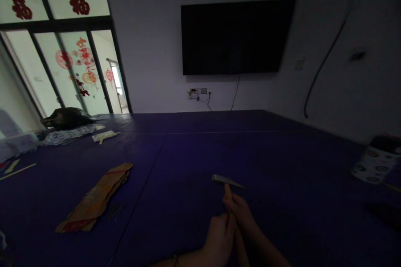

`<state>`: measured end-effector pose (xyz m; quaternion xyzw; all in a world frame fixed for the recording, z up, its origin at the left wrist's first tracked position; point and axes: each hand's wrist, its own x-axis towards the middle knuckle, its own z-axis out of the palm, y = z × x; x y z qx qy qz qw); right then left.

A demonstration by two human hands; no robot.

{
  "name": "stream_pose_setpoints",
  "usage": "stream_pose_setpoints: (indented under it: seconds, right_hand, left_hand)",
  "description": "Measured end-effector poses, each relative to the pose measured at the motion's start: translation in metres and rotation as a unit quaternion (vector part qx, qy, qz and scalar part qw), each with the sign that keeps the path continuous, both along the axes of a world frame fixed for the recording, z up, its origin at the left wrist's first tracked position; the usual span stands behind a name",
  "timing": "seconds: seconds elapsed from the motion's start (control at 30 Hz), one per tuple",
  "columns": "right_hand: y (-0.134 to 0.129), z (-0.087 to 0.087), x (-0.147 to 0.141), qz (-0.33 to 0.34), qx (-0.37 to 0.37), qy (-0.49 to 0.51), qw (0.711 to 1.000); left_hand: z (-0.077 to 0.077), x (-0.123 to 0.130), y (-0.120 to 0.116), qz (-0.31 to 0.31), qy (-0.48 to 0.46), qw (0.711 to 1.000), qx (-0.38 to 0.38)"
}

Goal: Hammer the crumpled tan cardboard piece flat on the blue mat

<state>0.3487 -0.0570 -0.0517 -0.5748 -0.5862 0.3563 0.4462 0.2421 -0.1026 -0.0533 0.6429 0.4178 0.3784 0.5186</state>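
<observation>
A hammer with a grey metal head (227, 181) and a wooden handle (228, 192) is held over the purple table, near the bottom centre. My right hand (240, 211) is wrapped round the handle just below the head. Lower and to the left, my left hand (221, 233) is closed round the handle too, touching my right hand. The handle's lower end runs down toward the bottom edge. Both hands are dim, and some fingers are hard to make out.
Left of the hands, a flattened brown cardboard piece (97, 198) lies on the purple table (175, 158), with thin metal pieces (116, 210) beside it. A black bag (67, 117) sits far left. A patterned container (374, 164) stands at the right.
</observation>
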Motion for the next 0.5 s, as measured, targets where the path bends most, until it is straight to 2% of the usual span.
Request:
stream_pose_setpoints:
  seconds: [0.1,0.23,0.4,0.5]
  right_hand:
    - [0.013,-0.001,0.022,-0.017,-0.001,-0.047,0.999]
    - [0.026,-0.004,0.045,-0.054,0.006,-0.128,0.99]
    - [0.033,-0.007,0.064,-0.081,0.006,-0.229,0.97]
    - [0.036,-0.006,0.071,-0.087,0.0,-0.283,0.955]
  left_hand:
    - [0.005,0.002,-0.001,-0.022,0.142,0.987,0.072]
    - [-0.005,0.005,-0.006,-0.097,0.25,0.948,0.171]
    - [-0.026,0.008,-0.011,-0.257,0.246,0.907,0.226]
    - [-0.031,0.008,-0.011,-0.341,0.211,0.886,0.232]
